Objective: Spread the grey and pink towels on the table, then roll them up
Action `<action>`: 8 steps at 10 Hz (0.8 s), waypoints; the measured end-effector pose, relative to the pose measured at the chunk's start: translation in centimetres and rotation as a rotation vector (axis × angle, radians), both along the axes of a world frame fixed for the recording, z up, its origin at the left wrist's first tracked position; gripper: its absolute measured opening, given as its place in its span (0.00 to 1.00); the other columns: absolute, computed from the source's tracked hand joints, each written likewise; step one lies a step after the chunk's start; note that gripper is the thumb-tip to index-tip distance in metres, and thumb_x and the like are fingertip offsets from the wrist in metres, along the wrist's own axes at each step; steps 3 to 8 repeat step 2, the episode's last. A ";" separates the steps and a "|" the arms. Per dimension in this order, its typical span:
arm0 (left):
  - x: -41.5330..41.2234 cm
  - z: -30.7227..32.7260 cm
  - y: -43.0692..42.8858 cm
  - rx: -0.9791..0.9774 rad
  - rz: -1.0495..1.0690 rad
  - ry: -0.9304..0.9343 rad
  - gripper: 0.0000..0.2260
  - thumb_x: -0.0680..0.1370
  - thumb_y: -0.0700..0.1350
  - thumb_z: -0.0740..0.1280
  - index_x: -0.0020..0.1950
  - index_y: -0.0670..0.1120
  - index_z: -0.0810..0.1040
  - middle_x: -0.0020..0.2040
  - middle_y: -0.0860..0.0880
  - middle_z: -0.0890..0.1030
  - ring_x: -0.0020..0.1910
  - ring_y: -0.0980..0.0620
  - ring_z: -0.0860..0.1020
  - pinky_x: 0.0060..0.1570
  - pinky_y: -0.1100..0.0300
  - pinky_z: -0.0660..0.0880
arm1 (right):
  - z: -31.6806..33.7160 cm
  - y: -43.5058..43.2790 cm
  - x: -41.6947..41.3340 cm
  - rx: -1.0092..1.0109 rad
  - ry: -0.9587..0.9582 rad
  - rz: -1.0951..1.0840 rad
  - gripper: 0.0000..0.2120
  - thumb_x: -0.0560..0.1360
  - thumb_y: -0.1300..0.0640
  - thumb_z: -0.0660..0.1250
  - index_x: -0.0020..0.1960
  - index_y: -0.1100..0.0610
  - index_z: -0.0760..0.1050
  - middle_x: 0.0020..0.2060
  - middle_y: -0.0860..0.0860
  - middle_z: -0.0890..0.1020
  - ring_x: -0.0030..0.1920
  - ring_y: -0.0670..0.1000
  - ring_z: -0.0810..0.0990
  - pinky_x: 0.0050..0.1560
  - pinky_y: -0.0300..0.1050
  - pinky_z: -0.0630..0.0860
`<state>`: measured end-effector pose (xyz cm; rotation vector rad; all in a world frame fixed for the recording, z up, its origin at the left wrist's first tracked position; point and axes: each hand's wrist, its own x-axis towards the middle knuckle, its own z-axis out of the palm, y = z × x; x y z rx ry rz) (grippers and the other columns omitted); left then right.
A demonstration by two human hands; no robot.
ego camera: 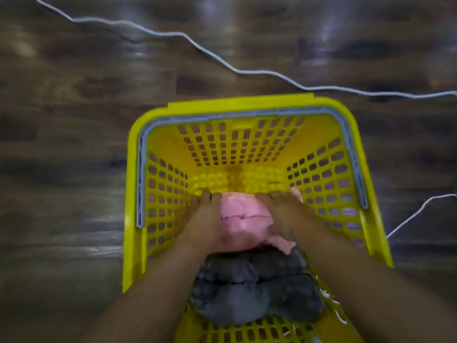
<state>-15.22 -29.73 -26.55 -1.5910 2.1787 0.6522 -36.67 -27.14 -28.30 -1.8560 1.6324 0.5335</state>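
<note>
Two bare hands are reaching down into a yellow perforated plastic basket (249, 147), and we are looking straight into it from above. Our left hand (202, 219) is pressing against the left side of a bunched pink cloth towel (243, 219), while our right hand (284, 214) is pressing against its right side, so the bundle is sitting squeezed between the two palms. Left fingers (206, 196) are lying close together and curling over the far left edge of the pink towel; right fingers (269, 196) are lying flatter, spread slightly across its far right edge. Both sets are touching the cloth, though the frame is blurred and we cannot tell how tightly either hand is closing on it.

Nearer to us, just below the pink towel and touching it, a crumpled dark grey cloth towel (257, 288) is lying in the same basket, filling the near end between our forearms. A small flap of pink is hanging over the grey bundle's upper right edge.

Along the inside of the basket's rim a grey folding handle (247, 115) is resting flat, tracing the far wall and both side walls. The basket is standing on a dark wood-grain surface (74, 120); whether that is a floor or something else we cannot tell. A thin white cable (222, 61) is snaking across this surface beyond the basket, and a second stretch of white cable (418, 211) is showing at the right, just beside the basket's right wall.
</note>
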 end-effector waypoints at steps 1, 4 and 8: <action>0.1 -2.7 1.0 0.018 0.030 0.006 0.35 0.69 0.56 0.74 0.72 0.51 0.63 0.66 0.47 0.67 0.65 0.42 0.66 0.59 0.47 0.71 | -2.6 0.9 0.3 -0.035 0.044 0.038 0.48 0.66 0.46 0.77 0.77 0.49 0.52 0.72 0.51 0.68 0.70 0.56 0.67 0.72 0.52 0.60; -0.2 -3.8 1.6 0.001 0.066 -0.011 0.40 0.70 0.55 0.73 0.77 0.51 0.57 0.71 0.45 0.64 0.72 0.40 0.62 0.66 0.44 0.68 | -2.8 1.6 0.7 -0.098 0.095 0.056 0.50 0.67 0.43 0.76 0.78 0.49 0.49 0.74 0.52 0.64 0.73 0.57 0.62 0.74 0.55 0.57; -0.2 -3.8 1.6 0.001 0.066 -0.011 0.40 0.70 0.55 0.73 0.77 0.51 0.57 0.71 0.45 0.64 0.72 0.40 0.62 0.66 0.44 0.68 | -2.8 1.6 0.7 -0.098 0.095 0.056 0.50 0.67 0.43 0.76 0.78 0.49 0.49 0.74 0.52 0.64 0.73 0.57 0.62 0.74 0.55 0.57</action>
